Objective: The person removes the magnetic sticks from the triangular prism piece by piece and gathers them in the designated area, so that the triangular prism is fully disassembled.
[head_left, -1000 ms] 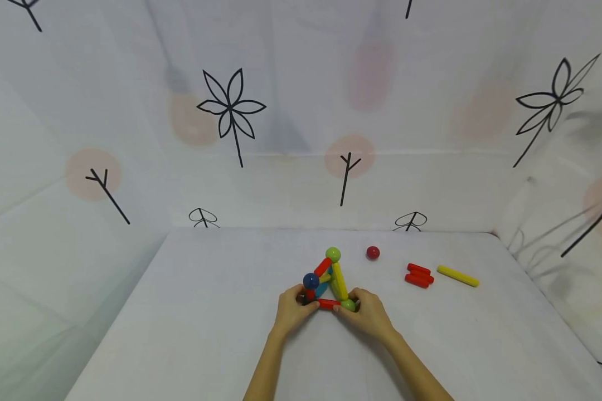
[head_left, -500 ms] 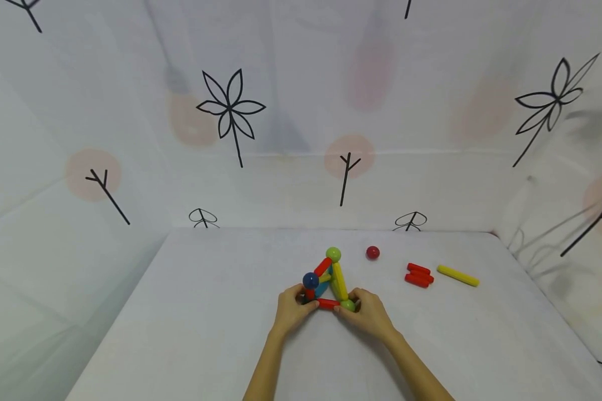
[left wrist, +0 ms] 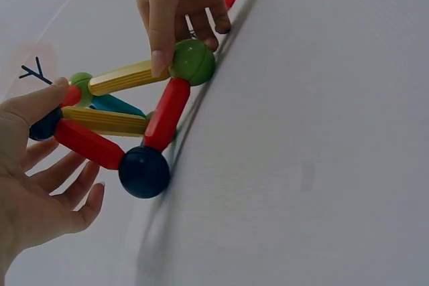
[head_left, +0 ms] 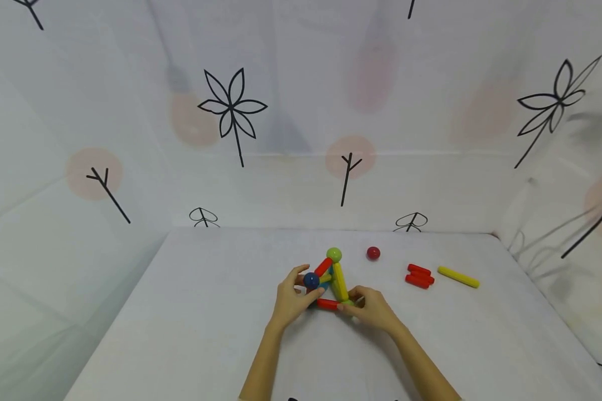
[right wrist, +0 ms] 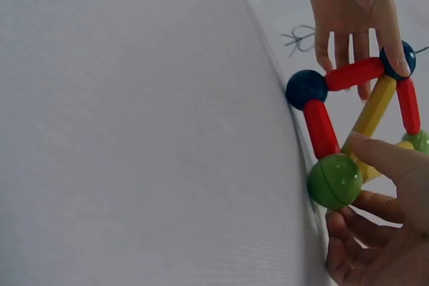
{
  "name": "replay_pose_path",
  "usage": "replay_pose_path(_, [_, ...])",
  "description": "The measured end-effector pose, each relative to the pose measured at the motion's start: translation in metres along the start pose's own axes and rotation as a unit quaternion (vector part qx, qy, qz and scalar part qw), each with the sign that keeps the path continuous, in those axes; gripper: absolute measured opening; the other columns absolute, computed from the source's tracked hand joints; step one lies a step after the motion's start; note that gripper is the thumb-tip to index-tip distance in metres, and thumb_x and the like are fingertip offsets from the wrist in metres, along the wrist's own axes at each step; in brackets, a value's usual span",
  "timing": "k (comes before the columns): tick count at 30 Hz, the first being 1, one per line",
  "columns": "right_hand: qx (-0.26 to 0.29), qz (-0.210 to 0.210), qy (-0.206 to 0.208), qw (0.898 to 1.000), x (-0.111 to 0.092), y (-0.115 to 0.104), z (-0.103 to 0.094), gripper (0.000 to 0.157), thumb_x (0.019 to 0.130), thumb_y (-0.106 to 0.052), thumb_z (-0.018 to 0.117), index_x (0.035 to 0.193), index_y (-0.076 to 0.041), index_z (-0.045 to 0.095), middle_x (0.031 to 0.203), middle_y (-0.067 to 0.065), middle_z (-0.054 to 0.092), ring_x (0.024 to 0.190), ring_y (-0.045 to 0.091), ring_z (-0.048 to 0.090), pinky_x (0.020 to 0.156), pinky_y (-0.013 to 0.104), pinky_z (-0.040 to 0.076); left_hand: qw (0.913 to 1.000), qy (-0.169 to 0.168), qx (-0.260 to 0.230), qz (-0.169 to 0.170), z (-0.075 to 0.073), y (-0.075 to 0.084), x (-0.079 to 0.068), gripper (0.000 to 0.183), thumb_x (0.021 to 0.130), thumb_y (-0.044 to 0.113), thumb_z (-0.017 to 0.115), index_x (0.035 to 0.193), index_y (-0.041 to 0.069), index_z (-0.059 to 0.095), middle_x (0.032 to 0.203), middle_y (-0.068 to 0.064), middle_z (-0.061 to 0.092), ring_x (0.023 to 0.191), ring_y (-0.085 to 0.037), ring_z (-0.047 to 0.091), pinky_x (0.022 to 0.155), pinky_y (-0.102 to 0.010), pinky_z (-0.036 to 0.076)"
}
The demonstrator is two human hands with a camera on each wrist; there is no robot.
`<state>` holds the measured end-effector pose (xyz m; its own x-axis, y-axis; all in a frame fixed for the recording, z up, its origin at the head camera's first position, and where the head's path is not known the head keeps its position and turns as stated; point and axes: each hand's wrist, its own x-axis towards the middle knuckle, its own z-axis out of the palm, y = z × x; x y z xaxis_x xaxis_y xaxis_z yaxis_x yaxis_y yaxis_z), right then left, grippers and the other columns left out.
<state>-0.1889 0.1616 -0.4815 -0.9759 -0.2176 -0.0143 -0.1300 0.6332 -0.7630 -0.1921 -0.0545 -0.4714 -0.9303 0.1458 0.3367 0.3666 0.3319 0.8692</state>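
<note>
Magnetic rods and balls form a small frame on the white table point(head_left: 221, 312). Between my left hand's point(head_left: 287, 301) thumb and fingers is its upper blue ball point(head_left: 311, 280). My right hand point(head_left: 373, 309) pinches the green ball point(right wrist: 335, 181) at the near right corner, mostly covered in the head view. A red rod point(head_left: 327, 304) joins that ball to a lower blue ball point(left wrist: 144, 172), which the left wrist view shows uncovered. A long yellow rod point(head_left: 339, 281) runs back to another green ball point(head_left: 334, 255). Teal rod point(left wrist: 117, 105) shows behind.
A loose red ball point(head_left: 373, 253) lies behind the frame to the right. Farther right are several short red rods point(head_left: 420, 276) side by side and one long yellow rod point(head_left: 458, 277). A white patterned cloth point(head_left: 281, 189) stands along the table's back.
My left hand has risen from the lower near left corner to the upper blue ball. My right hand stays at the green ball, slightly shifted. The frame has barely moved.
</note>
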Motion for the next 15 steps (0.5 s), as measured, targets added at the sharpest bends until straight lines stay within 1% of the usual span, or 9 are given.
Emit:
replay_pose_path(2, [0.006, -0.006, -0.001, 1.0, 0.003, -0.001, -0.006, 0.046, 0.079, -0.029, 0.075, 0.111, 0.001, 0.061, 0.093, 0.004, 0.064, 0.081, 0.016, 0.058, 0.072, 0.03, 0.053, 0.9999, -0.01, -0.013, 0.005, -0.002, 0.007, 0.004, 0.054, 0.08, 0.024, 0.075, 0.126, 0.005, 0.055, 0.101, -0.012, 0.066, 0.092, -0.023, 0.059, 0.075, -0.039, 0.05])
replay_pose_path(4, [0.017, -0.017, 0.003, 1.0, 0.008, -0.003, -0.012, 0.052, 0.081, -0.028, 0.073, 0.121, 0.0, 0.057, 0.099, 0.009, 0.065, 0.085, 0.019, 0.059, 0.075, 0.033, 0.053, 0.9996, -0.021, -0.017, 0.001, -0.004, 0.014, 0.008, 0.053, 0.081, 0.026, 0.073, 0.127, 0.007, 0.055, 0.106, -0.011, 0.065, 0.098, -0.023, 0.058, 0.077, -0.037, 0.049])
replay_pose_path(6, [0.028, -0.037, 0.008, 0.999, 0.015, -0.006, -0.018, 0.058, 0.083, -0.027, 0.071, 0.13, -0.001, 0.05, 0.108, 0.015, 0.063, 0.089, 0.023, 0.06, 0.077, 0.037, 0.053, 0.9995, -0.029, -0.014, -0.006, -0.004, 0.02, 0.012, 0.051, 0.083, 0.026, 0.071, 0.127, 0.007, 0.056, 0.11, -0.01, 0.065, 0.099, -0.022, 0.058, 0.078, -0.033, 0.049])
replay_pose_path(8, [0.04, -0.059, 0.011, 0.997, 0.023, -0.009, -0.024, 0.061, 0.085, -0.026, 0.069, 0.137, -0.005, 0.044, 0.117, 0.019, 0.06, 0.093, 0.026, 0.06, 0.08, 0.039, 0.053, 0.9994, -0.031, -0.009, -0.012, -0.002, 0.024, 0.016, 0.048, 0.084, 0.024, 0.069, 0.127, 0.006, 0.056, 0.111, -0.01, 0.064, 0.098, -0.021, 0.059, 0.079, -0.031, 0.049])
replay_pose_path(11, [0.059, -0.093, 0.004, 0.994, 0.035, -0.015, -0.031, 0.06, 0.089, -0.024, 0.065, 0.141, -0.008, 0.039, 0.126, 0.022, 0.055, 0.098, 0.03, 0.06, 0.082, 0.043, 0.052, 0.9996, -0.027, 0.002, -0.005, 0.001, 0.027, 0.021, 0.042, 0.085, 0.017, 0.067, 0.123, 0.0, 0.058, 0.109, -0.013, 0.065, 0.092, -0.022, 0.059, 0.079, -0.03, 0.05])
replay_pose_path(15, [0.09, -0.125, -0.024, 0.988, 0.048, -0.02, -0.035, 0.056, 0.091, -0.02, 0.062, 0.141, -0.008, 0.041, 0.131, 0.024, 0.051, 0.101, 0.036, 0.058, 0.081, 0.049, 0.051, 0.9998, -0.016, 0.011, 0.007, 0.006, 0.029, 0.023, 0.036, 0.084, 0.008, 0.067, 0.116, -0.006, 0.061, 0.103, -0.015, 0.066, 0.087, -0.021, 0.058, 0.078, -0.03, 0.05])
